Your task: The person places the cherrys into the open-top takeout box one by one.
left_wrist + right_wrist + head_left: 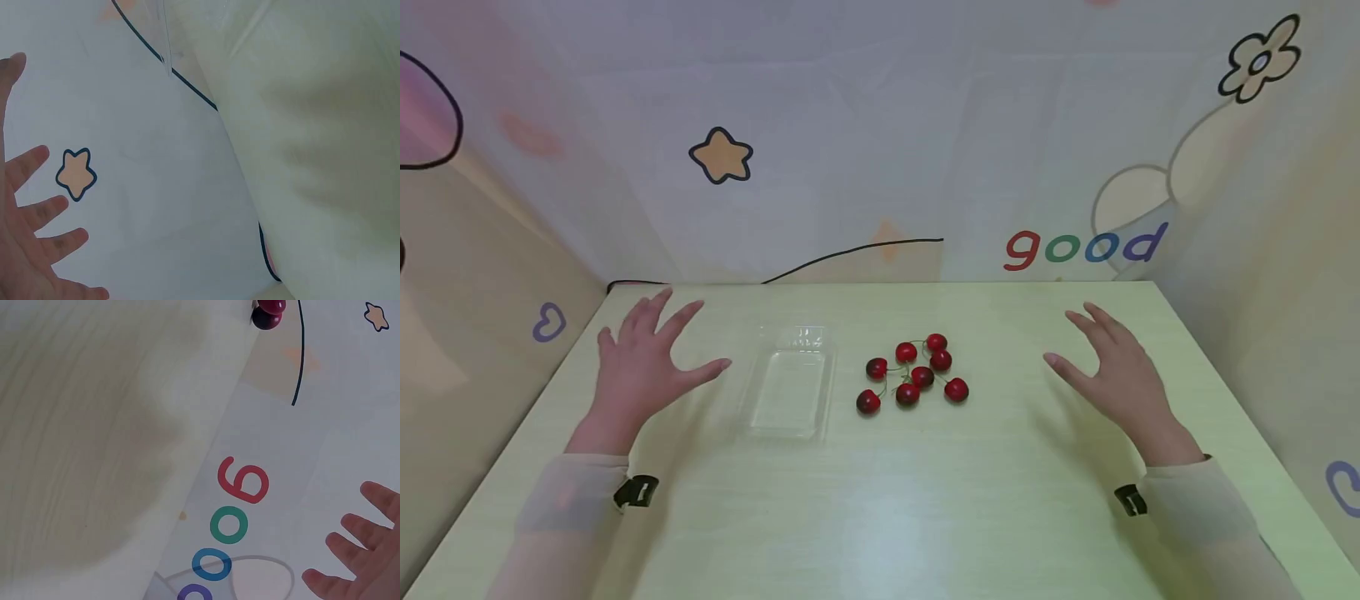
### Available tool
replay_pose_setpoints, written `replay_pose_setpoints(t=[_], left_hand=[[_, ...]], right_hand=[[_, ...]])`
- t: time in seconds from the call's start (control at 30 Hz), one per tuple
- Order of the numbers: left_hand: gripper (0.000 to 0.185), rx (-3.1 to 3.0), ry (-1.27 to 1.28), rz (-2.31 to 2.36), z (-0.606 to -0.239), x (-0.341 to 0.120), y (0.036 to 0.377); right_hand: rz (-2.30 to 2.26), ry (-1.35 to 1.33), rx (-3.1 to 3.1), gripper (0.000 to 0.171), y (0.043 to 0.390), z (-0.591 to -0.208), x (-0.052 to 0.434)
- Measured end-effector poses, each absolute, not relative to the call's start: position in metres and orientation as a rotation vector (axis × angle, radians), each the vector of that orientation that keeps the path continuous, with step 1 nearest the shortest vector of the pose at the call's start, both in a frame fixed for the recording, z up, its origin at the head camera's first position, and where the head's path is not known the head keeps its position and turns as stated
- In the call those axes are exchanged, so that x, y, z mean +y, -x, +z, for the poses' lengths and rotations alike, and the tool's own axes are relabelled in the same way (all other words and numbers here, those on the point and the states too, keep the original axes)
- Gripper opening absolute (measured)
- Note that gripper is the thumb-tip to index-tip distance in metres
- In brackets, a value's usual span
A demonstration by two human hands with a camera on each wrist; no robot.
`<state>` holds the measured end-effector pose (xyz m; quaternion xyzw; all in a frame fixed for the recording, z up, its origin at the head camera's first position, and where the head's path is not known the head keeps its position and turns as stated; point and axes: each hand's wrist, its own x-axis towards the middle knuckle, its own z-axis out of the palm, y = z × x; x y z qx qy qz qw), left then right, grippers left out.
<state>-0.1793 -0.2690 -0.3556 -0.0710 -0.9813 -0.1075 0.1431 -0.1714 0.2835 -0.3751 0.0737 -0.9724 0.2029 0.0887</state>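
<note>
Several dark red cherries (907,394) with thin green stems lie in a loose cluster at the middle of the table. Just left of them sits a clear plastic tray (788,392), with no cherries in it. My left hand (640,358) is held over the table to the left of the tray, fingers spread and holding nothing. Off to the right of the cherries, my right hand (1116,371) hovers with its fingers apart and nothing in it. In the right wrist view, two cherries (267,317) show at the top edge.
The pale wooden table (865,508) reaches back to a printed cloth backdrop (850,150) with a star, a flower and the word "good". Cloth also stands along the left and right sides. Dark bands (636,491) sit at both sleeve cuffs.
</note>
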Motion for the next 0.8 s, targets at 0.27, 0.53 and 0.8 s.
replay_pose_setpoints(t=[0.27,0.53,0.8], left_hand=[[0.071,-2.794,0.224,-0.446,-0.372,-0.273,0.170],[0.065,-2.883,0.181,-0.739,-0.383,-0.279,0.164],[0.059,-2.884,0.116,-1.022,-0.387,-0.278,0.167]], right_hand=[[0.707,-0.217,-2.947,0.072,0.165,-0.384,0.276],[0.768,-0.224,-3.015,0.072,0.163,-0.386,0.270],[0.830,-0.240,-3.047,0.071,0.160,-0.389,0.266]])
